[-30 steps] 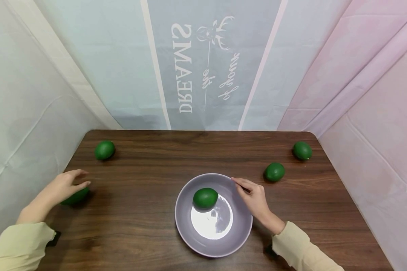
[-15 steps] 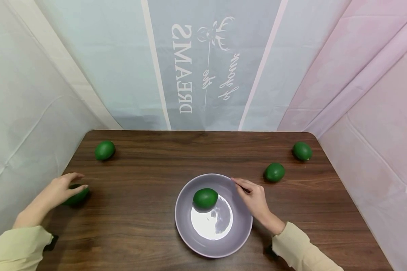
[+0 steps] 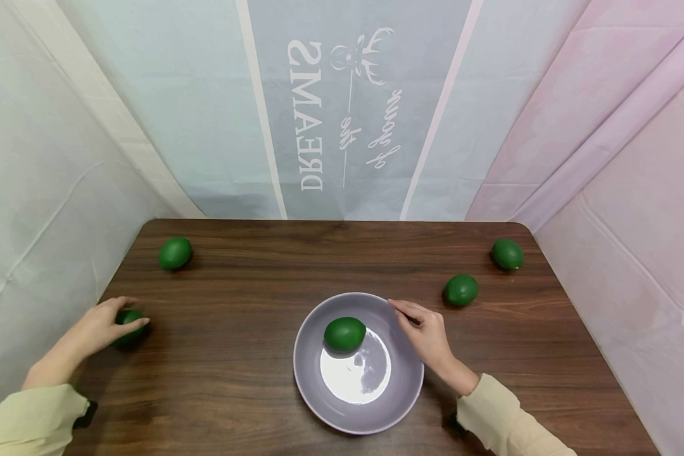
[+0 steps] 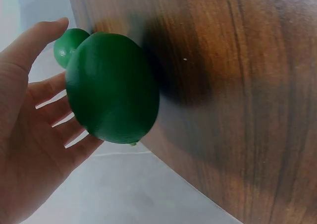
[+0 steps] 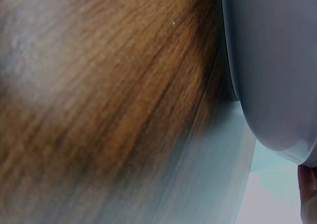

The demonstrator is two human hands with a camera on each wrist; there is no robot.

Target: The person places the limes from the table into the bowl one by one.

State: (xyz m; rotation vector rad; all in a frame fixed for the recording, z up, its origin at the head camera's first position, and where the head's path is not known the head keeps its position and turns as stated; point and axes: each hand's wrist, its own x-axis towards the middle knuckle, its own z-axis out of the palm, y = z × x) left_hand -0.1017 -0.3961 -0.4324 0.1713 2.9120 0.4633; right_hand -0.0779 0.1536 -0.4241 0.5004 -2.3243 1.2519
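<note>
Two smooth, ovoid limes [image 3: 175, 253] lie left on the wood-grained desk [image 3: 234, 329], the left hand [image 3: 99, 323] spread around the nearer lime [image 4: 113, 90]; a third lime [image 3: 344, 334] sits in one glossy, round bowl [image 3: 310, 380], rim pinched by the right hand [image 3: 431, 335]; two limes [image 3: 461, 290] lie right.

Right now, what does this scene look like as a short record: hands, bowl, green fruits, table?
left hand: thumb and fingers about the left-edge fruit; contact unclear
right hand: holds the rim of the bowl
bowl: purple-grey, with the bowl fruit inside
other green fruits: far-left fruit, near-right fruit, far-right fruit
fruit total: five
table: dark wood grain
</note>
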